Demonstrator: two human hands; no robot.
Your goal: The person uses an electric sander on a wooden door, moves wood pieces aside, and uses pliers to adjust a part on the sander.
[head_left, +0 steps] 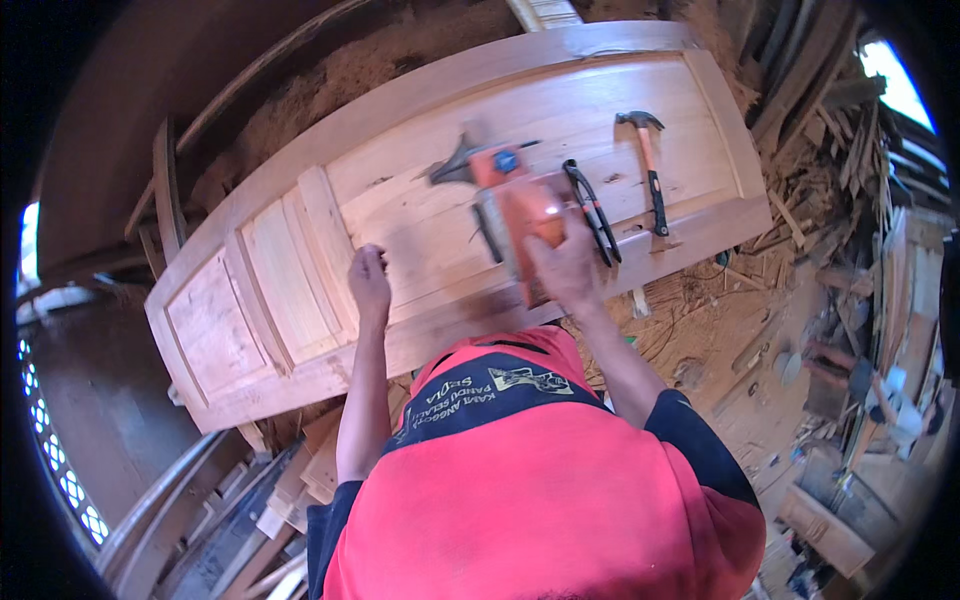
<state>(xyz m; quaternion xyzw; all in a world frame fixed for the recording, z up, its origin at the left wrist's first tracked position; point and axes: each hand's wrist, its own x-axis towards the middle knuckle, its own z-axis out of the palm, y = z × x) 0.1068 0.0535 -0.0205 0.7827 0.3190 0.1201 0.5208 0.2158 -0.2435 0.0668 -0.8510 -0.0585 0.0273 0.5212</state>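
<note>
My right hand is wrapped round the rear grip of an orange electric planer. The planer is slightly blurred, with a blue knob and a dark spout toward its far end. It is over a pale wooden panelled door; whether its sole touches the wood I cannot tell. Further left, my left hand hovers above the door's near side, its fingers curled in; what they hold, if anything, is hidden. Just right of the planer lie pliers with dark and red handles. A claw hammer with an orange and black handle rests beyond them.
Sawdust and shavings cover the ground around the door. Scrap wood is heaped at the right, and more boards lie at the lower left. A wooden drawer-like box stands at the lower right.
</note>
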